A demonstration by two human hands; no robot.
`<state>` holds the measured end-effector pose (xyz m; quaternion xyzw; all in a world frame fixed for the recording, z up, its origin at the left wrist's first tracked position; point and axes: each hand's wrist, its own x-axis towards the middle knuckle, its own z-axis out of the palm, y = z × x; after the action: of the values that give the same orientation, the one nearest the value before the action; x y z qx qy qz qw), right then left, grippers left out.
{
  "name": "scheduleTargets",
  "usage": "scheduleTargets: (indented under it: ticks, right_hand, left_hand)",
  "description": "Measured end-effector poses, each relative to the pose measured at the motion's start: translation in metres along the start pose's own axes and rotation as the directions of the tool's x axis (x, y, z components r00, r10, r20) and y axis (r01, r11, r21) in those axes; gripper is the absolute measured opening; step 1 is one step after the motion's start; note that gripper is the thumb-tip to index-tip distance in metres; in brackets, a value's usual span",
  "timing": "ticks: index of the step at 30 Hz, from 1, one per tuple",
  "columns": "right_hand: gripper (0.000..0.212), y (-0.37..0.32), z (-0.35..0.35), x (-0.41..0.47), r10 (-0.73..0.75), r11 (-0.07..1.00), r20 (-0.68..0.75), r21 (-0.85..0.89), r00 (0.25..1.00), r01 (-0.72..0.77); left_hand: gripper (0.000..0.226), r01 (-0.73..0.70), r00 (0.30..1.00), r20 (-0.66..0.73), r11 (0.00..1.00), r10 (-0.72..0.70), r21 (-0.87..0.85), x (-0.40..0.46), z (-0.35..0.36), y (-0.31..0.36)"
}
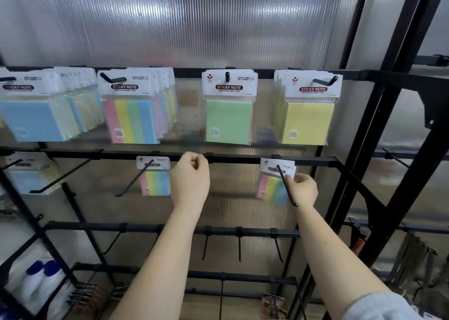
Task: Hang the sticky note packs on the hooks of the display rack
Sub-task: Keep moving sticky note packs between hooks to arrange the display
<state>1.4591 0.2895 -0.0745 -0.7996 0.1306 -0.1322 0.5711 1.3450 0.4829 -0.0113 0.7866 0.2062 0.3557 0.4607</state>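
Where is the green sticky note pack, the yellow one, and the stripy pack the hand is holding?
green pack [228, 121]: head view, middle of its green pad.
yellow pack [305, 124]: head view, middle of its yellow pad.
stripy pack [272, 186]: head view, its coloured stripes, left of the right hand [303, 189].

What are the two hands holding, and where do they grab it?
The right hand pinches the right edge of a striped sticky note pack on a hook. The left hand is curled at the rack bar, holding nothing visible.
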Motion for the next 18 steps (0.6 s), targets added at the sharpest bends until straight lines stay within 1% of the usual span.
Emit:
scheduleTargets:
  ticks: [2, 3, 6, 9, 12, 18]
  right_hand:
    - [0.014, 0.002, 0.001, -0.001, -0.006, 1.000, 0.040, 0.018, 0.999, 0.006]
    - [0.012, 0.003, 0.001, -0.002, -0.011, 1.000, 0.054, 0.024, 0.998, 0.009]
    - [0.021, 0.004, -0.001, -0.005, -0.039, 0.999, 0.076, 0.039, 0.996, 0.036]
    - [0.022, 0.003, -0.005, -0.013, -0.047, 0.998, 0.104, 0.043, 0.993, 0.043]
    - [0.029, 0.010, -0.011, -0.024, -0.040, 0.997, 0.118, 0.078, 0.992, 0.031]
    - [0.025, 0.013, -0.033, -0.051, -0.063, 0.995, 0.081, 0.085, 0.995, 0.056]
  left_hand:
    - [0.019, 0.028, 0.999, 0.027, 0.999, -0.029, 0.041, 0.000, 0.000, -0.003]
    - [0.019, 0.035, 0.998, 0.040, 0.998, -0.037, 0.055, 0.000, -0.001, -0.005]
    - [0.017, 0.043, 0.996, 0.077, 0.996, -0.049, 0.080, -0.003, -0.001, -0.007]
    - [0.018, 0.027, 0.992, 0.121, 0.995, -0.038, 0.092, -0.004, 0.001, -0.009]
    - [0.019, 0.008, 0.987, 0.160, 0.996, -0.022, 0.088, -0.007, 0.002, -0.009]
    - [0.018, -0.020, 0.977, 0.215, 0.997, 0.002, 0.078, -0.014, 0.007, -0.006]
